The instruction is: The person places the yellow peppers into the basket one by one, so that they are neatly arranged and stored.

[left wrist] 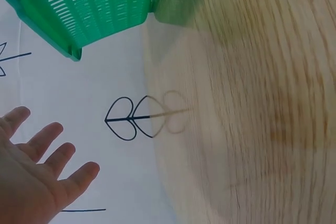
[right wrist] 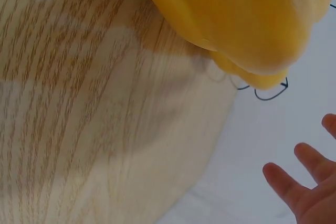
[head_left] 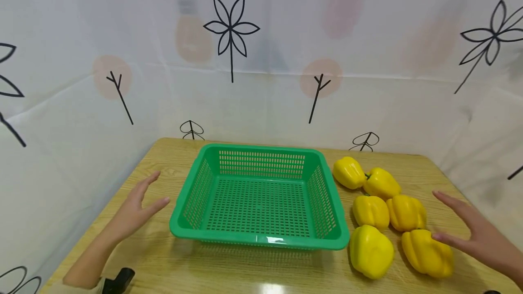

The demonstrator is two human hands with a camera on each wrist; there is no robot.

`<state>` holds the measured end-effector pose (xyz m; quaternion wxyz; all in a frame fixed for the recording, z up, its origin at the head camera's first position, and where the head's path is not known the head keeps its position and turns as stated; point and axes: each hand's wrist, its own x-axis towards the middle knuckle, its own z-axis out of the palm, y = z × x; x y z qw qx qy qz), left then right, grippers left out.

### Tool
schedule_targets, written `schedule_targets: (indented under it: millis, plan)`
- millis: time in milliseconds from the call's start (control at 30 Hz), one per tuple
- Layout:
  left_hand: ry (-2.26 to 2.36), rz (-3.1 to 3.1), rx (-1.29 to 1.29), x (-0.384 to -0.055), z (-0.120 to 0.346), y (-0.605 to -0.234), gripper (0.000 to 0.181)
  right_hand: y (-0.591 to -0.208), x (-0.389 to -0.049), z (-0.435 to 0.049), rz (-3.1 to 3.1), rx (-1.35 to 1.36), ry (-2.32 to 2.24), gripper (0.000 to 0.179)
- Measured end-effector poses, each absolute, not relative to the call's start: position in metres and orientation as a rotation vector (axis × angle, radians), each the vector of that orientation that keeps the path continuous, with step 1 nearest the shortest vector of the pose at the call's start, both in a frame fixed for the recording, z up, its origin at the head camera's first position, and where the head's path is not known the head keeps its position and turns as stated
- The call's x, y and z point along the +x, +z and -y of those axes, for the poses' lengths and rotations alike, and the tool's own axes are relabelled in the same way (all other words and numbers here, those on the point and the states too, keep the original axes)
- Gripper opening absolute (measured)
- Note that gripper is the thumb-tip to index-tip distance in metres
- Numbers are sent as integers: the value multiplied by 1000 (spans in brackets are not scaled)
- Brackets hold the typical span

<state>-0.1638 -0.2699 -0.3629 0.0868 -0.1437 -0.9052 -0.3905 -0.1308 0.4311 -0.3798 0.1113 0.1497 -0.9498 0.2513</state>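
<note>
A green plastic basket (head_left: 261, 241) with slotted walls stands in the middle of the table, nothing inside it. To its right lie several yellow bell peppers (head_left: 372, 252) in two loose rows. My left hand (head_left: 130, 212) hovers left of the basket, fingers apart and holding nothing; the left wrist view shows its spread fingers (left wrist: 79, 179) below the basket's side (left wrist: 100, 9). On the far right my right hand (head_left: 476, 235) is held beside the nearest right pepper (head_left: 429, 254), thumb and fingers spread. In the right wrist view its fingers (right wrist: 286, 182) are apart from the large pepper (right wrist: 236, 14).
The wooden table (head_left: 171, 267) has rounded back corners. A white curtain (head_left: 269, 103) printed with black plant drawings hangs behind it and along both sides. A black wrist strap (head_left: 118, 280) sits on the left forearm.
</note>
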Motion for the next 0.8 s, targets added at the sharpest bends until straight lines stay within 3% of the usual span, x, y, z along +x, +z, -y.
schedule_targets:
  millis: [800]
  plan:
    - [-1508,2751,-400,-169,246,-366,60,-387,-131,-432,2781,595,787,91]
